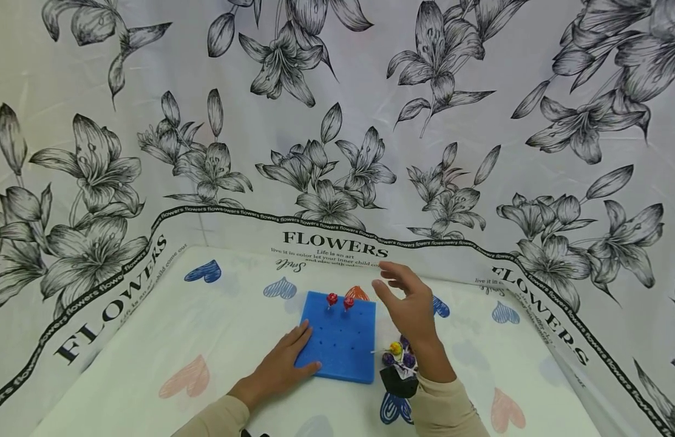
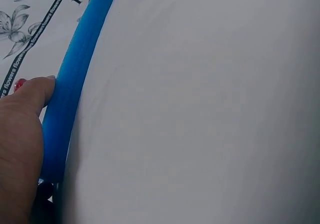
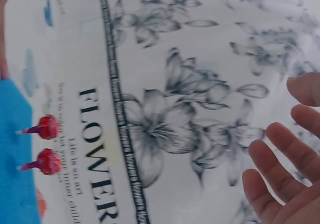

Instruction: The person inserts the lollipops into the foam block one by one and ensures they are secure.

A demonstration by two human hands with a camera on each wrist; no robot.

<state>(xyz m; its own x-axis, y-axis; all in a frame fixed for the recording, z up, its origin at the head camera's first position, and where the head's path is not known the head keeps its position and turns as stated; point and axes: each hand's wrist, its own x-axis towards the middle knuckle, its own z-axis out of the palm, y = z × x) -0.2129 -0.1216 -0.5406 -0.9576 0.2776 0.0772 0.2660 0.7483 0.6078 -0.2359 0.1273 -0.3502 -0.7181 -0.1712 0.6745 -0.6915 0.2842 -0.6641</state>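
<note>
I read FLOWERS in large black capitals three times on the white flower-print cloth [image 1: 354,91]: left, centre and right. Small pale "flowers" repeats along its black band [image 1: 315,223]. Beneath the central word runs "Life is an art", then "live it in color let your inner child". What looks like a cursive "Smile" stands near the table's [image 1: 250,340] far edge.

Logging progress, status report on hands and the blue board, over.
Left hand touching blue board; right hand raised, empty. Two red lollipops upright in board. Nothing blocks visible holes.
</note>
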